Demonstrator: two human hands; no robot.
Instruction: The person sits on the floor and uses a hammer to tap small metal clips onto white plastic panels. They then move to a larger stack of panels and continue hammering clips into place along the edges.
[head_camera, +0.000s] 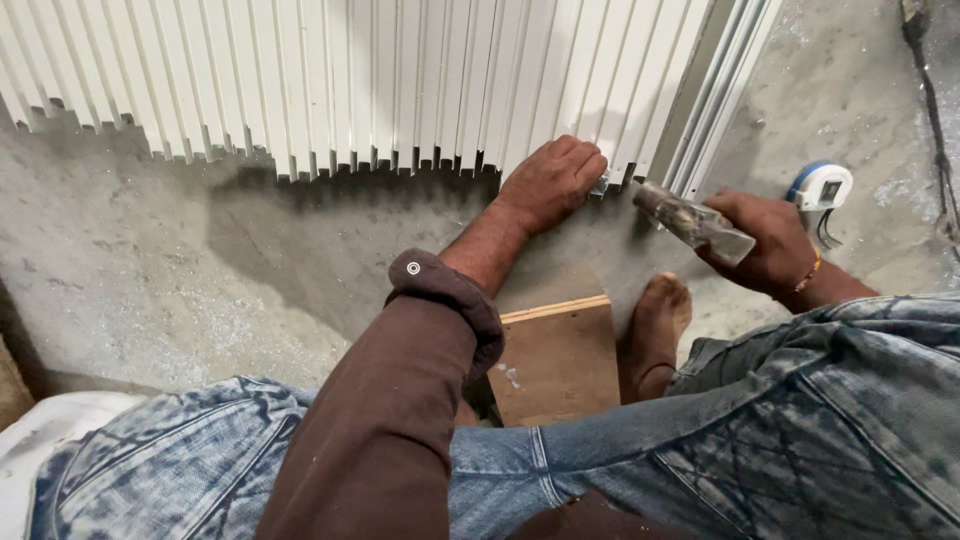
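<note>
The left hand (553, 183), fingers curled and pressed together, steadies the lower edge of the white ribbed plastic panel (400, 80) standing on the grey concrete floor (200, 260). The right hand (770, 240), fingers wrapped shut, grips a worn metal hammer (693, 222). Keep strikes light and clear of the bracing fingertips.

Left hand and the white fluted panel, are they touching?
Touching. The head view shows the left hand pressed on the white fluted panel at its lower edge.
</note>
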